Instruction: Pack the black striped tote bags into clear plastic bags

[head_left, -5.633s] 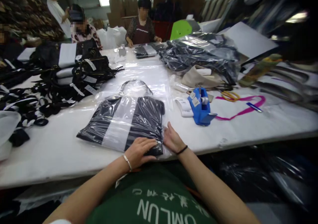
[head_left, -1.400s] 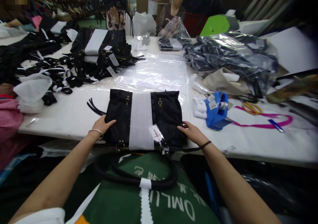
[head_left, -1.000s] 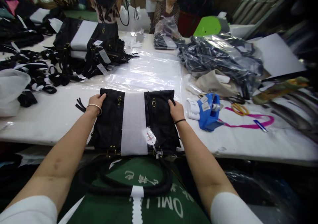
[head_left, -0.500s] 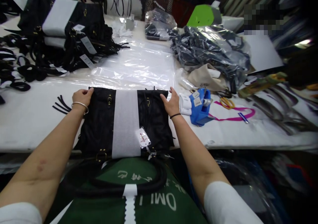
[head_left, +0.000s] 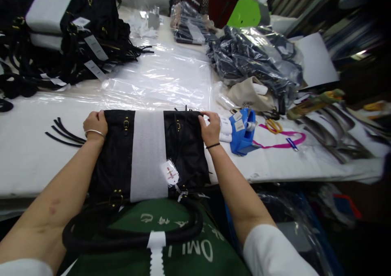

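A black handbag (head_left: 189, 153) lies flat at the table's front edge, a pale wrapping band (head_left: 148, 153) around its middle. My left hand (head_left: 95, 125) pinches its far left corner, and my right hand (head_left: 210, 128) grips the far right corner between thumb and fingers. A printed hang tag (head_left: 170, 172) rests on the bag's front near the band. Its dark handles (head_left: 104, 241) hang over the edge against my green apron (head_left: 186, 247), with a white strip joined to them. Black tassels (head_left: 65, 133) stick out beyond my left hand.
Clear plastic bags (head_left: 165, 72) lie just beyond the handbag. More black handbags (head_left: 94, 23) are piled at the back left, and plastic-wrapped goods (head_left: 253, 56) at the back right. A blue tape dispenser (head_left: 242, 133), yellow-handled scissors (head_left: 274, 126) and a pink ribbon (head_left: 281, 146) are on the right.
My right hand has gone from spread fingers to gripping the bag's far right corner. My left hand stays on the left corner. The whole view has shifted slightly.
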